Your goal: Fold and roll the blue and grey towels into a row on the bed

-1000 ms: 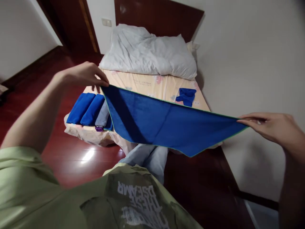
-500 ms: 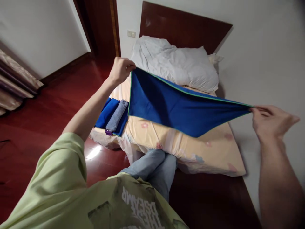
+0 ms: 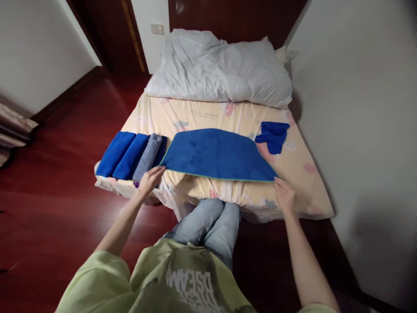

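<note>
A blue towel [image 3: 216, 154] with a thin green edge spreads out over the bed, its near edge stretched between my hands. My left hand [image 3: 152, 179] pinches the near left corner, close to the rolled towels. The near right corner is pinched in the fingers of my right hand [image 3: 285, 194]. To the left lie two folded blue towels [image 3: 116, 153] and a rolled grey towel [image 3: 147, 157], with a bit of purple cloth under it. A crumpled blue cloth [image 3: 273, 134] lies beyond my right hand.
The bed [image 3: 306, 182] has a pale, patterned sheet, and its near edge is at my legs. A big white quilt or pillow [image 3: 221, 69] lies at the headboard [image 3: 234, 17]. A wall [image 3: 358, 108] stands on the right; red floor [image 3: 81, 182] is on the left.
My hands have come down and closer together, bringing the blue towel from raised in the air to laid out low over the bed. The crumpled blue cloth now shows.
</note>
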### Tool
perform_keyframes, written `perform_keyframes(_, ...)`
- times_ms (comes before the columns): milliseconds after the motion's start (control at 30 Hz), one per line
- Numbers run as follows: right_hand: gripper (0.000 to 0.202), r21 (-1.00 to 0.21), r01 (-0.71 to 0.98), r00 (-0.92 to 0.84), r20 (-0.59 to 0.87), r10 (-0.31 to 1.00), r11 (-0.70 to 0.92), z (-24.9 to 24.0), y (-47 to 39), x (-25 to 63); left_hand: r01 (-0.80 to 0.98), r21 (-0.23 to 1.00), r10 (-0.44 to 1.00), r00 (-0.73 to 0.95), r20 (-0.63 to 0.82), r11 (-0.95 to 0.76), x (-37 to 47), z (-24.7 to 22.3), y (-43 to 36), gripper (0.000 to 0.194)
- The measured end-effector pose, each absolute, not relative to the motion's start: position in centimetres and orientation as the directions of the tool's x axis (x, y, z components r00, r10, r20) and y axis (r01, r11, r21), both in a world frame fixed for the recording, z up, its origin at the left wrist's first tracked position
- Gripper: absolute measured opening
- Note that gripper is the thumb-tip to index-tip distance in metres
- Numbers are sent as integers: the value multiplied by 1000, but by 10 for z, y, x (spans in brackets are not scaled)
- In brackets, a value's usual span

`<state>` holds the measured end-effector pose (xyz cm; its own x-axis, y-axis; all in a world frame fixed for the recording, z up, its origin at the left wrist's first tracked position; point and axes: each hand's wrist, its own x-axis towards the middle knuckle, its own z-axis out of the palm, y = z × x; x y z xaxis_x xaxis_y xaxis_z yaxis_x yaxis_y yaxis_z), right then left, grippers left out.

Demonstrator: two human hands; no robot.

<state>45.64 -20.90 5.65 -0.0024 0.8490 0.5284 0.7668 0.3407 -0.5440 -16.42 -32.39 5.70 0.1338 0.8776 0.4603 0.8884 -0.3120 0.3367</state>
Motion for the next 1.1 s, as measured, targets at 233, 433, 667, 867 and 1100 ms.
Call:
perform_keyframes(233, 45, -670, 733, 89, 261, 961, 114, -51, -251, 456, 930, 334, 987, 133, 90, -156, -141, -27, -358, 38)
perform_keyframes(433, 42, -659, 746, 92, 243, 966, 95, -73, -273, 469, 926, 370, 992, 28, 120, -71, -142, -38, -362, 34)
perform_keyframes(667, 39, -649, 759, 145, 246, 958, 52, -79, -285, 467, 919, 393, 993, -78, 92, 36, -146, -41, -374, 36)
perform_keyframes(867, 35, -649, 760, 137, 218, 966, 38, -82, -287, 460, 907, 421, 997, -45, 58, 17, -142, -46, -378, 38)
perform_keyframes(1100, 34, -615, 786, 102, 227, 968, 62, -89, -291, 458, 913, 407, 995, -63, 80, 25, -141, -46, -388, 42)
